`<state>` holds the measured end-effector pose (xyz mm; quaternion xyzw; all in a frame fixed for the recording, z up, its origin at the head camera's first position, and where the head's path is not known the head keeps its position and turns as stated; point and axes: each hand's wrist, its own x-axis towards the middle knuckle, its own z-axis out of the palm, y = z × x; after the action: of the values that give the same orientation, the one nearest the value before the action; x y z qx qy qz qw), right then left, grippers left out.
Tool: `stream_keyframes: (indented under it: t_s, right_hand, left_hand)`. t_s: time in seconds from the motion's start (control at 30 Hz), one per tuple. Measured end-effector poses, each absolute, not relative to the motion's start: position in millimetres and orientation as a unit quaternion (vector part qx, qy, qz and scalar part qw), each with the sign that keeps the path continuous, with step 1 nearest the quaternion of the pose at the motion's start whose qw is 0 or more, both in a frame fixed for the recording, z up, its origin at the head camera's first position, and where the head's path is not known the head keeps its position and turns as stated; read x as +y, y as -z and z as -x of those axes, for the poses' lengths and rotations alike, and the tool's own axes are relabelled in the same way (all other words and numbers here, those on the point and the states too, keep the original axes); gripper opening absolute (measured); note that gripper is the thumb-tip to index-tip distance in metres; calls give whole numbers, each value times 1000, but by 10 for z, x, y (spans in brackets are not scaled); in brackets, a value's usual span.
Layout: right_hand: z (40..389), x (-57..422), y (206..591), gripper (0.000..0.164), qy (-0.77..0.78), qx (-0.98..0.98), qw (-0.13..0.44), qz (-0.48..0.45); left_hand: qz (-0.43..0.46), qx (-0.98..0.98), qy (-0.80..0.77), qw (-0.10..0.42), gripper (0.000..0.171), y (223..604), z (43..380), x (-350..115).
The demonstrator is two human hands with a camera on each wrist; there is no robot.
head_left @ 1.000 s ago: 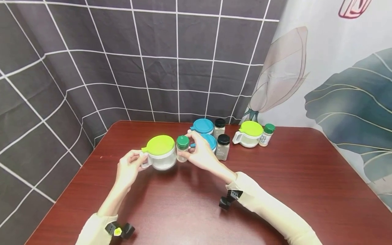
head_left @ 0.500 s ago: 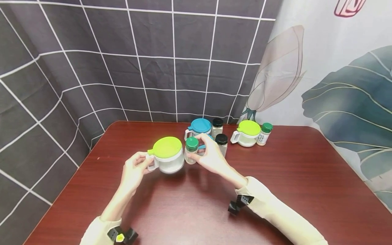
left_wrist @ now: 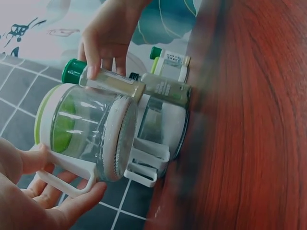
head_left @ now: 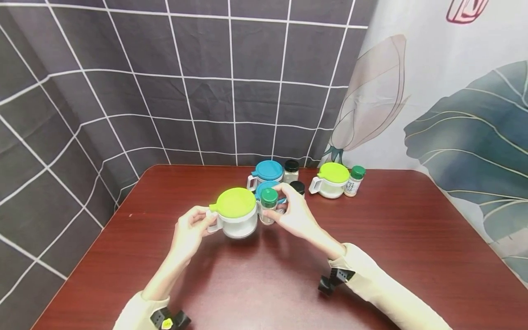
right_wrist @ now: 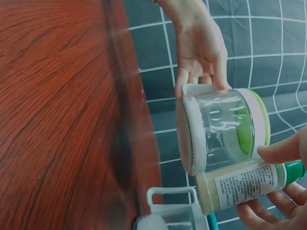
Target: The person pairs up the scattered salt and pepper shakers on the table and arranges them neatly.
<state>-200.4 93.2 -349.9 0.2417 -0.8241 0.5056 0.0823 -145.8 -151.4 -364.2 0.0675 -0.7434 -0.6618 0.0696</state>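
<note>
My left hand point(head_left: 188, 233) pinches the white handle of a clear seasoning jar point(head_left: 239, 225) with a lime-green lid. Its ribbed base shows in the left wrist view, held above the table. Close on its right, my right hand point(head_left: 298, 214) grips a spice bottle point(right_wrist: 247, 186) by its sides, thumb on one side and fingers on the other. That bottle has a green cap point(left_wrist: 74, 71), a printed label and pale brown contents. Jar and bottle are side by side and appear to touch in the right wrist view. Both are upright in the head view.
Behind my hands stand two blue-lidded jars point(head_left: 269, 170), the nearer partly hidden, beside two black-capped bottles point(head_left: 291, 172). Further right are another lime-lidded jar point(head_left: 332, 184) and green-capped bottle point(head_left: 353, 183). A grid-patterned cloth point(head_left: 198, 96) hangs behind the reddish-brown table point(head_left: 255, 288).
Both hands have moved right and slightly nearer the person, carrying the lime-lidded jar and the green-capped bottle together. They now cover more of the nearer blue-lidded jar and black-capped bottle.
</note>
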Motion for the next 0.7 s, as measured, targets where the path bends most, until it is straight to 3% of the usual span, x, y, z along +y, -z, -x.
stream_keyframes:
  t_s: [0.7]
  right_hand:
    - [1954, 1319, 3596, 42, -472, -854, 76, -203]
  left_hand:
    - [-32, -752, 657, 50, 19, 3720, 1492, -1133]
